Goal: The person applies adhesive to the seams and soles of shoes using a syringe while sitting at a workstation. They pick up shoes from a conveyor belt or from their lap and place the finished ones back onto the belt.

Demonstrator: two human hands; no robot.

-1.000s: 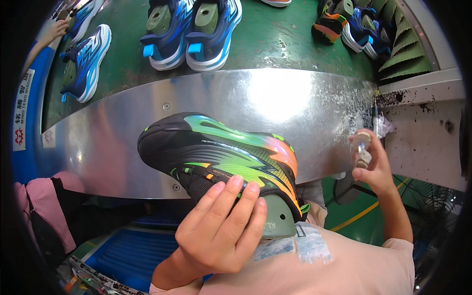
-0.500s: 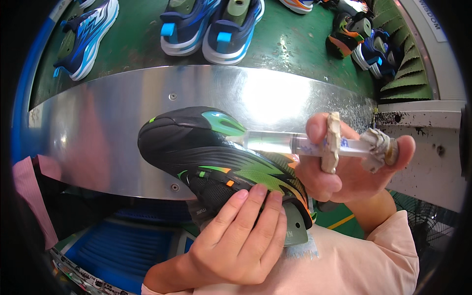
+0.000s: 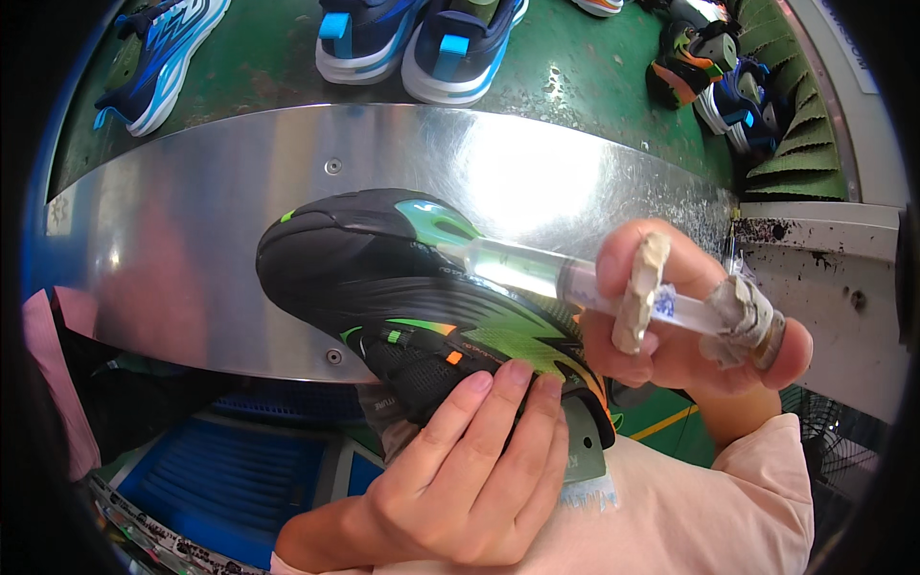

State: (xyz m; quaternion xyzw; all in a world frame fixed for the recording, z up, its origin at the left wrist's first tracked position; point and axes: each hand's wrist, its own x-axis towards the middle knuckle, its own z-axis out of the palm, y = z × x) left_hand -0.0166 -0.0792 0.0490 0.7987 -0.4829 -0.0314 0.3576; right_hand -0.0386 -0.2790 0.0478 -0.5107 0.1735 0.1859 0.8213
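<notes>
Shoe (image 3: 412, 307) above the near edge of the metal ledge (image 3: 220, 182) — toe left, long axis slanting right, away from it. My left hand (image 3: 465, 479) clasps the collar side; my right hand (image 3: 695, 359) — nearer the ledge — grips the syringe (image 3: 537, 271), tip at the sole.
</notes>
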